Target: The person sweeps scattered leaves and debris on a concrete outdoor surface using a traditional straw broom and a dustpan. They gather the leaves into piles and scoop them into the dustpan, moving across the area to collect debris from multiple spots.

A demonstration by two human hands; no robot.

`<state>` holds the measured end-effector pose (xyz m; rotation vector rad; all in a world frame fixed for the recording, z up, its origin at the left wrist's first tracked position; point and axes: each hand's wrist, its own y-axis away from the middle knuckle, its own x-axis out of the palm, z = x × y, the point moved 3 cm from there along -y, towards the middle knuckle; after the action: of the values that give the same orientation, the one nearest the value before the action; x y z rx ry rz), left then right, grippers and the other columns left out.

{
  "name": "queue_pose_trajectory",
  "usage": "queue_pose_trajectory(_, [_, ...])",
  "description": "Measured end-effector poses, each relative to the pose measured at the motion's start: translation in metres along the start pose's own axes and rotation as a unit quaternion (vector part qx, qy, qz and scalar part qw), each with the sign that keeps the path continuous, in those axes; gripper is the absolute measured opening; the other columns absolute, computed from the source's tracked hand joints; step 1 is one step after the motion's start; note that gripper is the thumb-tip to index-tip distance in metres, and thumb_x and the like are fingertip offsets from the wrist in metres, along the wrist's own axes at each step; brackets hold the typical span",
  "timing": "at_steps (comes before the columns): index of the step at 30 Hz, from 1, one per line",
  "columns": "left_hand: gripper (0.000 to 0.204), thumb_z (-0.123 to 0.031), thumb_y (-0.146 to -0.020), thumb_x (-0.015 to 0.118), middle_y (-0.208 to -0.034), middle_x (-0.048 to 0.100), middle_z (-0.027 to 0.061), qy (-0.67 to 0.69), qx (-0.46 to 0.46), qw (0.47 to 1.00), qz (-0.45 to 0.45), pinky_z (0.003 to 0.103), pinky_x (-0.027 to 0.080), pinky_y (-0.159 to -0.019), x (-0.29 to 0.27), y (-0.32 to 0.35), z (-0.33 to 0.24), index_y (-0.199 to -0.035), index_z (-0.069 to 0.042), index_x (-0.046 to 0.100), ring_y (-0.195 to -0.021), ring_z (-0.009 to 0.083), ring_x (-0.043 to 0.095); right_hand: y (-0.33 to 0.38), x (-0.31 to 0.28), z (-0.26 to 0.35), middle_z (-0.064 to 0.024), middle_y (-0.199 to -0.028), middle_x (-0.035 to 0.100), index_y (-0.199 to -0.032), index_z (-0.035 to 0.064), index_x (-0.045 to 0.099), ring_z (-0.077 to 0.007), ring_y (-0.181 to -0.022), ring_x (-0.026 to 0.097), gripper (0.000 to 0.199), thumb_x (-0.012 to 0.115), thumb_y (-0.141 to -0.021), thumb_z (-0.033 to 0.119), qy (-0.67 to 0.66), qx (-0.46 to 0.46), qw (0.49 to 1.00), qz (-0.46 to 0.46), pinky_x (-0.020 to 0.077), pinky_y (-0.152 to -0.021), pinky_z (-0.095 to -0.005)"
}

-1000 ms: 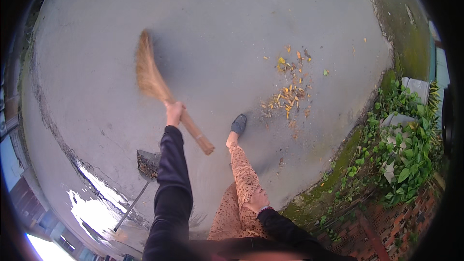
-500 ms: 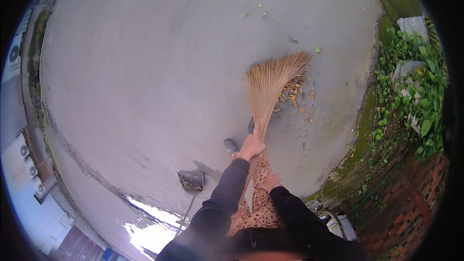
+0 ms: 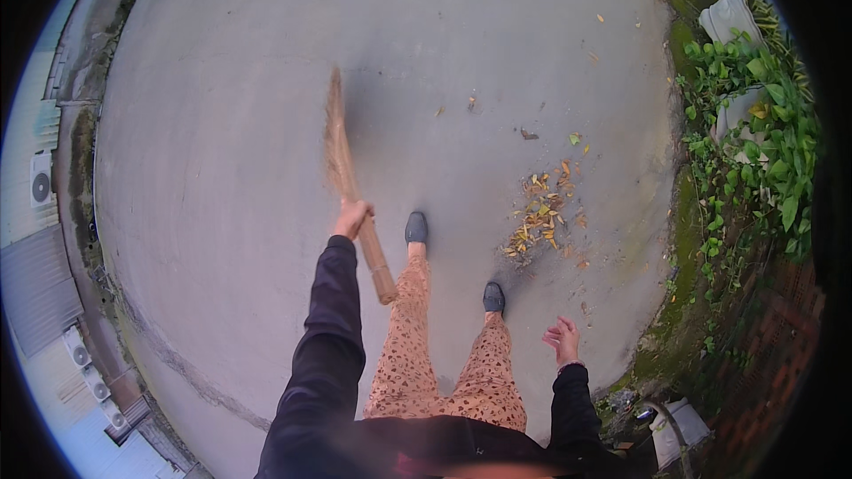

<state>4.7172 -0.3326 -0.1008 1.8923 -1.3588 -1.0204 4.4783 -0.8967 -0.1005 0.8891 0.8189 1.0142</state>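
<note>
My left hand [image 3: 352,217] is wrapped round a straw broom [image 3: 338,146] near the lower part of its bristles. The broom is lifted off the ground to the left, its bristle end pointing away from me and its bound handle end slanting back toward my left leg. My right hand [image 3: 562,341] holds nothing and hangs out to the right with its fingers apart. Beyond it, a heap of yellow and brown leaves [image 3: 540,215] lies on the grey concrete floor [image 3: 248,168]. A few scattered leaves [image 3: 473,105] lie farther off.
Green leafy plants [image 3: 754,142] and a mossy edge [image 3: 679,213] border the concrete on the right. A white container [image 3: 679,433] stands at the lower right. Buildings with air-conditioner units [image 3: 41,179] line the far left. My grey shoes [image 3: 416,228] are on the floor.
The broom has swung up and left away from the leaf heap, held in my left hand alone. My right hand has moved right and opened. My feet have stepped apart; the dustpan is out of view.
</note>
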Motion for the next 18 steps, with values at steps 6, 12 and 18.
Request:
queue_pose_trajectory(6, [0.094,-0.018,-0.072,0.06,-0.105,0.06,0.0336,-0.44,0.048,0.888,0.124,0.044,0.046,-0.091,0.14,0.024,0.01,-0.147,-0.002,0.004,-0.101,0.0428,0.059,0.056,0.12,-0.019,-0.0097,-0.082,0.058,-0.116,0.0016,0.053,-0.0183,-0.067,0.06,0.03,0.05,-0.088,0.008,0.022,0.053,0.998,0.01,0.0552,-0.061,-0.0301])
queue_pose_trajectory(12, [0.093,-0.013,-0.066,0.058,-0.114,0.056,0.0343,-0.377,0.081,0.875,0.294,0.042,0.046,-0.091,0.116,0.049,-0.063,-0.146,-0.001,0.012,-0.103,0.0427,0.059,0.077,0.254,0.057,-0.0095,-0.079,0.064,-0.11,-0.0007,0.058,-0.0162,-0.069,0.064,0.025,0.055,-0.086,0.006,0.097,-0.104,0.984,0.104,0.054,-0.063,-0.027])
queue_pose_trajectory(18, [0.096,-0.001,-0.06,0.059,-0.093,0.06,0.0191,-0.206,0.046,0.975,0.073,0.035,0.054,-0.06,-0.049,0.03,-0.137,-0.146,-0.006,0.016,-0.063,0.0268,0.06,0.041,0.226,0.133,-0.0082,-0.08,0.061,-0.112,0.0002,0.057,-0.0158,-0.065,0.062,0.025,0.05,-0.089,0.008,-0.033,-0.117,0.992,0.035,0.055,-0.062,-0.0284])
